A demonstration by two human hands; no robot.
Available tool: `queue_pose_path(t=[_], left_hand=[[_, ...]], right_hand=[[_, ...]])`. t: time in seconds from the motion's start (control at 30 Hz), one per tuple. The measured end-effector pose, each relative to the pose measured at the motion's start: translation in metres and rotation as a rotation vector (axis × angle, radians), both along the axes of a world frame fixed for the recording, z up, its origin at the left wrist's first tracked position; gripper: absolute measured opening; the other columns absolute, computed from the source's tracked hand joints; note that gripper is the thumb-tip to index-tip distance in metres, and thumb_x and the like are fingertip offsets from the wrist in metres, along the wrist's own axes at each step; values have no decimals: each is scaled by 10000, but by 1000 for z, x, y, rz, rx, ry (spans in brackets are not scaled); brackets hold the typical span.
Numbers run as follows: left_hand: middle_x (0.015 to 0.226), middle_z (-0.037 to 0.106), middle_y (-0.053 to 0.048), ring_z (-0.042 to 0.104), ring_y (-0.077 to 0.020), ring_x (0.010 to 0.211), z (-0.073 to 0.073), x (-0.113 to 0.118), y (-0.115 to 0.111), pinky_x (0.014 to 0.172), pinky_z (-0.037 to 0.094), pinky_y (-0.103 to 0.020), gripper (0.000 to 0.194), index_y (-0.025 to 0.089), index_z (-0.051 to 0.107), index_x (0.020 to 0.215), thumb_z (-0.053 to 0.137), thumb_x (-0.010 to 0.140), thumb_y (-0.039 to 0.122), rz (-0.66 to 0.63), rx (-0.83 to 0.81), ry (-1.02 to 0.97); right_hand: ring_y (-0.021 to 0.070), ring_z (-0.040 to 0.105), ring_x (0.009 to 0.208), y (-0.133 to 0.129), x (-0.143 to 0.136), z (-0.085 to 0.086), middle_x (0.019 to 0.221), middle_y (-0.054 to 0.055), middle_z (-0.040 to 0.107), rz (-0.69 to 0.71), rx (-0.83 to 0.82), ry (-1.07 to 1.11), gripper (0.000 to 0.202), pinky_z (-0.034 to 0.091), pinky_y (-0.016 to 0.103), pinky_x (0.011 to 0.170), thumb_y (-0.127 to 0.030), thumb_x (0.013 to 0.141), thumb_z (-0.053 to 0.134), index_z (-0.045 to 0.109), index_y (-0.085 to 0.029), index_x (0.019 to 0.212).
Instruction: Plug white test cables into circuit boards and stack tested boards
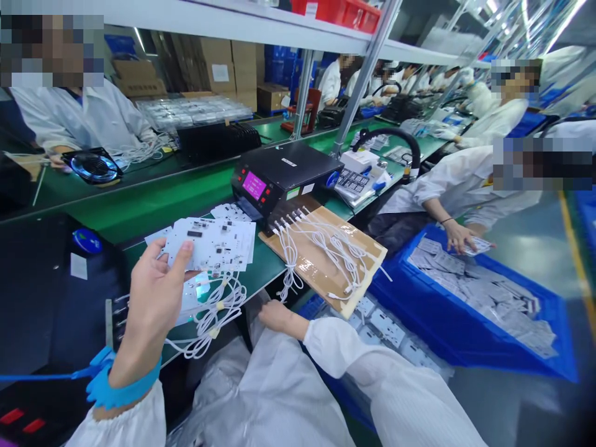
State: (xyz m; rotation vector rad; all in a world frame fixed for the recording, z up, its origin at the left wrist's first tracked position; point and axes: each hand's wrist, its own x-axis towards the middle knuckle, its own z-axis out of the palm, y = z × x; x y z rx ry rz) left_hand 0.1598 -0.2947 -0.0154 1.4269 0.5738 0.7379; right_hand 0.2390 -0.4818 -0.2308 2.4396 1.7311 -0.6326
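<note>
My left hand (156, 288) grips a white circuit board (214, 242) between thumb and fingers, above the bench. The board carries small dark chips, and more white sheets or boards show behind its edges. Below it, bundled white cables (216, 316) lie at the bench's front edge. My right hand (278, 316) is low by my lap, just under the bench edge, with its fingers curled; what they hold, if anything, is hidden. A blue wrist strap (125, 385) circles my left wrist.
A black instrument (288, 171) with a lit pink display stands on the bench. White cables lie on a cardboard-coloured panel (321, 254) in front of it. At right, a co-worker's hand (459, 236) reaches over a blue bin (465, 335) full of boards. A black box (46, 292) stands at left.
</note>
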Motion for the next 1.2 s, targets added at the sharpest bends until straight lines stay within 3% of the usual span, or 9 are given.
queue_pose_path(t=[0.1,0.2,0.4,0.53,0.67,0.83,1.0,1.13,1.2], left_hand=[[1205,741,-87,703,-271,1136,-4,-4,0,738,697,-332,588,233,652,1184,870,741,552,19,20,-6],[1171,747,-56,725,-247,1059,-5,-6,-2,708,695,-302,506,259,670,1181,836,792,538,38,37,11],[1264,729,-73,673,-307,1266,-7,5,-11,1043,633,-479,361,268,662,1181,792,864,380,67,-205,22],[1379,686,-92,633,-253,1346,-15,18,-13,1114,589,-426,604,283,453,1497,705,949,283,146,-391,-7],[1407,665,-93,596,-249,1393,-24,27,-12,1121,584,-417,750,301,350,1582,734,937,308,207,-457,-20],[1344,710,-58,662,-213,1306,-26,34,-17,1169,543,-440,385,277,610,1337,701,963,286,203,-456,-71],[1287,742,-60,665,-197,1301,-25,39,-23,1220,483,-438,166,232,694,1143,669,980,255,237,-575,-34],[1307,734,-107,633,-241,1350,-28,46,-26,1201,493,-505,157,176,714,1100,616,1008,257,166,-732,-58],[1321,726,-126,644,-272,1336,-30,49,-28,1164,521,-559,145,162,709,1078,599,1011,230,128,-792,-91]], right_hand=[[249,751,911,-19,0,40,1050,137,764,32,105,22,226,532,322,731,-280,1012,617,737,-108,1096],[186,723,835,-45,5,81,982,61,744,12,372,166,222,485,265,670,-385,1007,668,744,-180,1043],[141,644,777,-88,20,134,840,27,686,-241,843,782,327,514,288,772,-406,1080,510,746,-182,1051],[92,488,565,-83,25,135,718,-33,570,-613,1043,1070,393,403,230,541,-545,1010,602,674,-174,1113],[62,340,529,-49,33,125,637,-76,421,-871,1257,841,401,283,206,484,-567,948,689,593,-183,887],[61,316,439,-15,34,125,586,-97,428,-910,1386,1064,413,270,202,417,-589,989,615,602,-187,1079],[84,579,543,-15,21,135,883,13,688,-778,1453,1201,430,482,240,532,-489,952,706,614,-202,1259],[55,375,353,-16,12,135,527,-90,521,-816,1289,1281,428,312,188,391,-532,997,640,637,-183,1245],[75,443,380,-15,9,134,528,-63,548,-858,1246,1234,432,356,194,400,-556,990,638,676,-172,1183]])
